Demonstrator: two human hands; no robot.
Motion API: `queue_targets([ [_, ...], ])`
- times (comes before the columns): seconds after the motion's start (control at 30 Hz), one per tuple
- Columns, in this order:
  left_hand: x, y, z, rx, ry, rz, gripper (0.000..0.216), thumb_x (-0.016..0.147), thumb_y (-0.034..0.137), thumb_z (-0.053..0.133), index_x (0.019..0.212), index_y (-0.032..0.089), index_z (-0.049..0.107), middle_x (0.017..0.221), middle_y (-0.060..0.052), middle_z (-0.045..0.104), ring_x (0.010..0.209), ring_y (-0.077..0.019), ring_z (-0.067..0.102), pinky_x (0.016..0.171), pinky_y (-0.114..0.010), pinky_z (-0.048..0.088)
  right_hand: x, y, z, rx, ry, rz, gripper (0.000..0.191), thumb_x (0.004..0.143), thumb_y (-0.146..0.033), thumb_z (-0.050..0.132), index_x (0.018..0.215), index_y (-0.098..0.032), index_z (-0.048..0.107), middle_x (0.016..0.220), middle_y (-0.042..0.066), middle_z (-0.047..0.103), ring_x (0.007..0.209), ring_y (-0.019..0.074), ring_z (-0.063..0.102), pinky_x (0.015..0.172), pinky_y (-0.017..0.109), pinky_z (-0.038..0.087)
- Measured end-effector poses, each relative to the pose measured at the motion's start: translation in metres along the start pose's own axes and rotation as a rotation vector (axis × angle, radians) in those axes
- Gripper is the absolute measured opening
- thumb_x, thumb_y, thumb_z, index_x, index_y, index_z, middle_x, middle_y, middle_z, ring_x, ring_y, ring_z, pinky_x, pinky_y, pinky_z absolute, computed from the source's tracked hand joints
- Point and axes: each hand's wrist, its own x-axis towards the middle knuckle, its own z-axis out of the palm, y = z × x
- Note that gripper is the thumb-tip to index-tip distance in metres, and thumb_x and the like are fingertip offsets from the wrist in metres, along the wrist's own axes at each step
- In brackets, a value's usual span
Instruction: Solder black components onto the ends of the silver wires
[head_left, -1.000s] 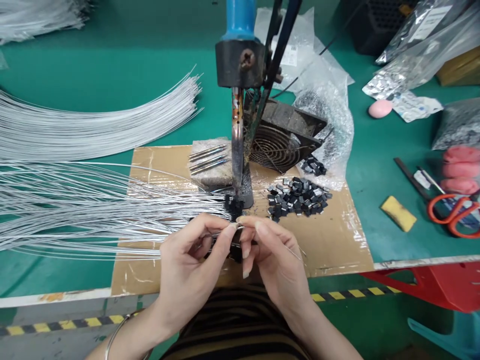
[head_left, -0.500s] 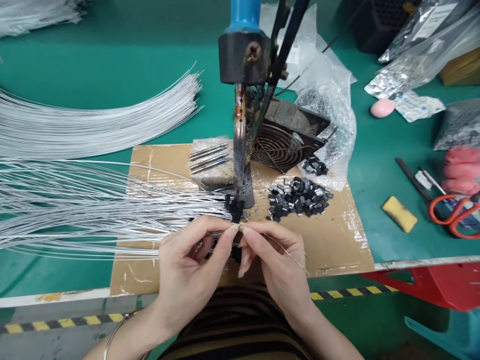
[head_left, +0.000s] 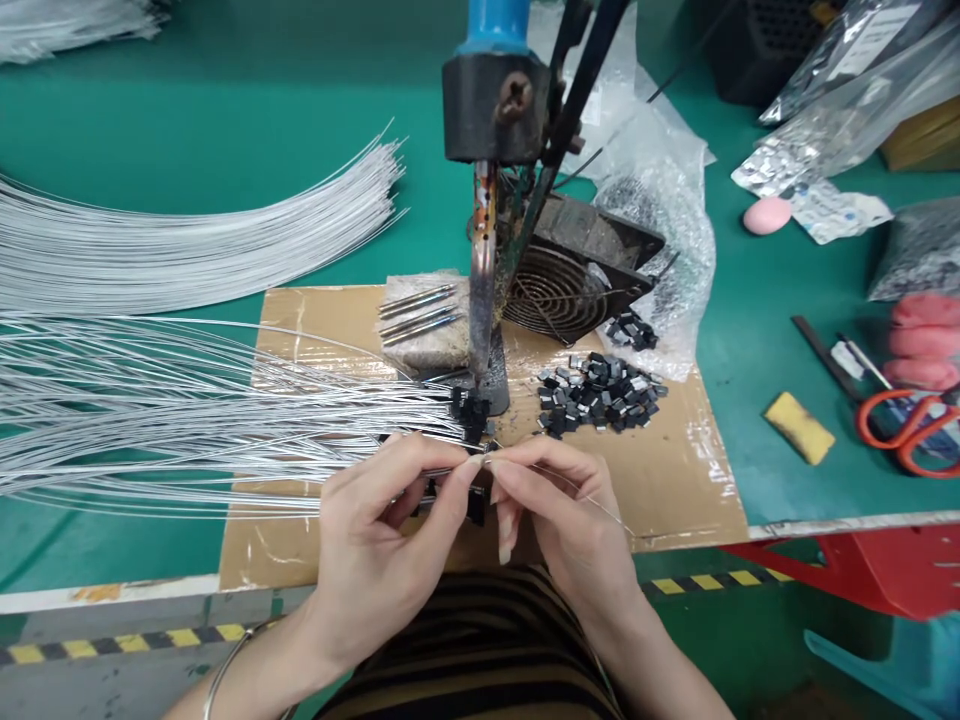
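Note:
My left hand point(head_left: 397, 530) pinches thumb against forefinger; the small pale bit at its fingertips is mostly hidden. Tip to tip with it, my right hand point(head_left: 566, 510) pinches a thin silvery wire point(head_left: 613, 516) that trails across its fingers to the right. Just above the fingertips is the lower end of an upright soldering iron point(head_left: 484, 270) with a blue handle, fixed in a black clamp. Behind my left hand lie many white wires point(head_left: 352, 405), with small black connectors point(head_left: 469, 410) bunched at their right ends. Some black pieces show below my fingers, partly covered.
Loose black connectors point(head_left: 600, 395) are heaped on the cardboard point(head_left: 675, 490). A grimy fan point(head_left: 559, 290) and a block with metal tips point(head_left: 424, 320) stand behind the iron. A second wire bundle point(head_left: 247, 245) lies back left. At right are a yellow sponge point(head_left: 799, 428) and orange-handled scissors point(head_left: 911, 430).
My fingertips have shifted slightly down and right. My right hand has moved a little right with the thin wire, and its lower fingers have dropped lower.

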Motion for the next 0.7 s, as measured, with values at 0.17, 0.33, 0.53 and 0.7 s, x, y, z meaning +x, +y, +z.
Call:
queue_targets([
  [0.17,-0.001,0.000,-0.002,0.025,-0.022,0.017,0.013,0.094,0.013,0.071,0.093,0.025,0.072,0.074,0.005,0.067,0.060,-0.0084,0.055,0.054,-0.023,0.040,0.004,-0.008,-0.002,-0.005,0.002,0.072,0.014,0.086,-0.031,0.086,0.079,-0.019,0.082,0.063,-0.002,0.069,0.042,0.0072,0.062,0.042,0.015,0.053],
  [0.33,-0.001,0.000,-0.002,0.035,-0.007,0.025,0.012,0.093,0.012,0.071,0.092,0.024,0.073,0.073,0.004,0.068,0.058,-0.0085,0.054,0.054,-0.025,0.040,0.007,-0.010,-0.001,0.040,-0.007,0.099,0.017,0.082,-0.031,0.087,0.075,-0.017,0.081,0.061,-0.001,0.069,0.041,0.0082,0.060,0.038,0.016,0.053],
  [0.53,-0.001,0.000,0.004,0.016,0.030,-0.001,0.012,0.095,0.012,0.070,0.094,0.024,0.073,0.076,0.004,0.070,0.061,-0.0087,0.057,0.055,-0.025,0.041,0.006,-0.005,0.003,0.094,0.010,0.068,0.014,0.082,-0.032,0.087,0.081,-0.018,0.084,0.064,-0.001,0.070,0.043,0.0078,0.061,0.040,0.016,0.055],
  [0.7,-0.004,-0.002,0.009,0.027,0.076,0.009,0.012,0.094,0.011,0.071,0.095,0.024,0.073,0.077,0.003,0.070,0.062,-0.0093,0.057,0.055,-0.026,0.041,0.004,0.002,0.008,0.156,0.029,0.033,0.009,0.085,-0.030,0.085,0.085,-0.021,0.085,0.065,-0.002,0.071,0.043,0.0063,0.061,0.042,0.014,0.055],
])
